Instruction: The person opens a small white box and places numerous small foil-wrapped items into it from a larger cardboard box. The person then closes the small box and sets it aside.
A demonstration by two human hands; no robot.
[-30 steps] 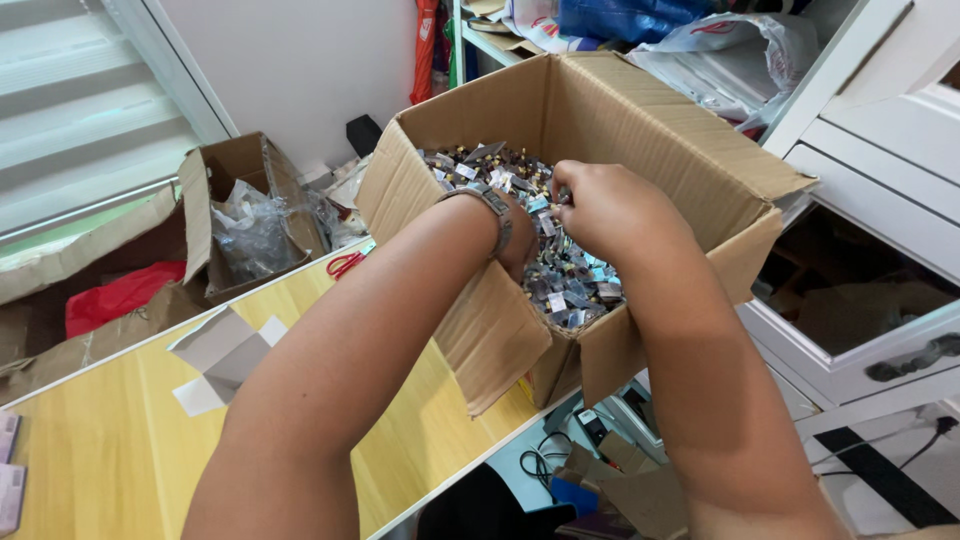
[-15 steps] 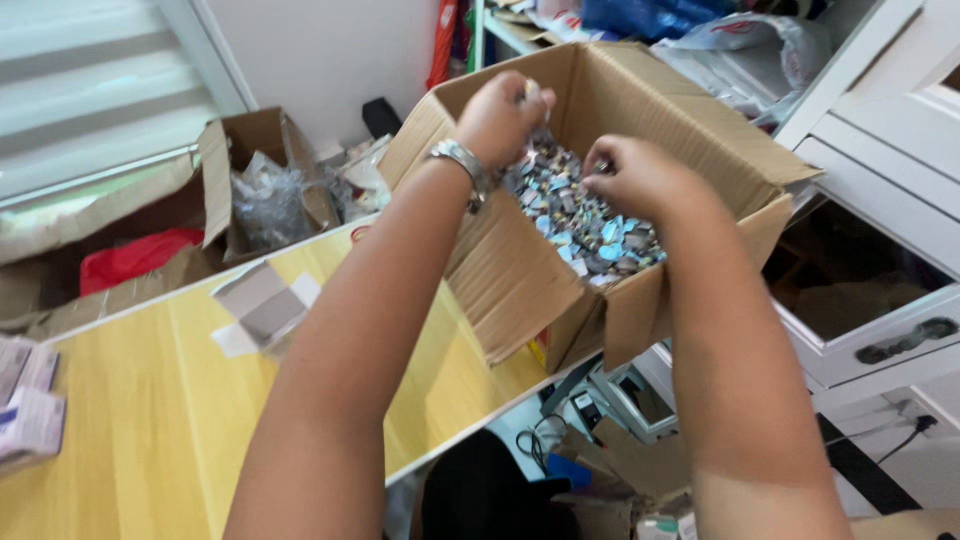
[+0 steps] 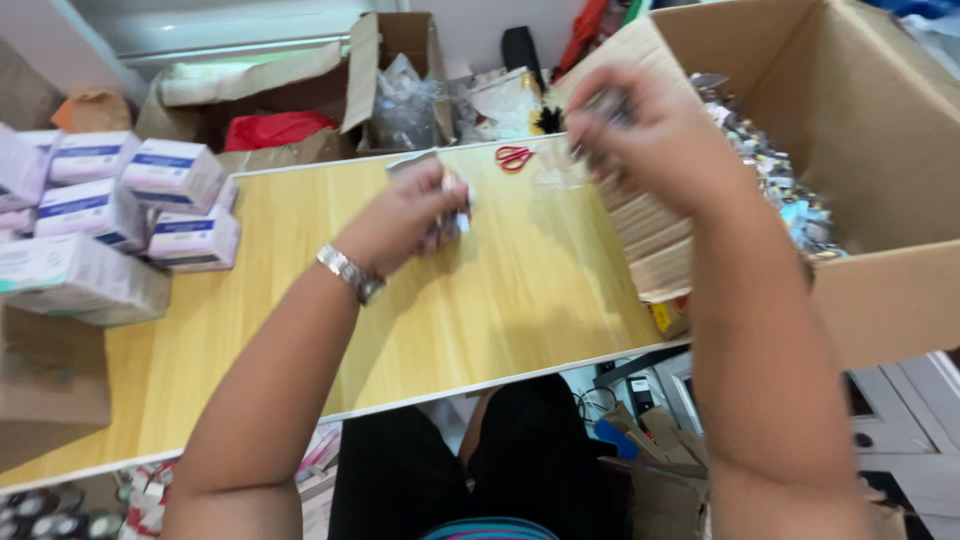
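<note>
A clutch of small silvery packets [image 3: 452, 212] is gripped in the left hand [image 3: 405, 215], whose fingers are closed around it above the yellow wooden table [image 3: 300, 330]. More small packets [image 3: 603, 105], blurred, are pinched in the closed right hand [image 3: 650, 135], raised at the near flap of the large cardboard box [image 3: 880, 180]. A heap of the same packets [image 3: 780, 185] is seen inside that box. Red scissors [image 3: 514, 157] lie beyond the hands, and white cartons [image 3: 120, 205] are stacked at the table's left.
</note>
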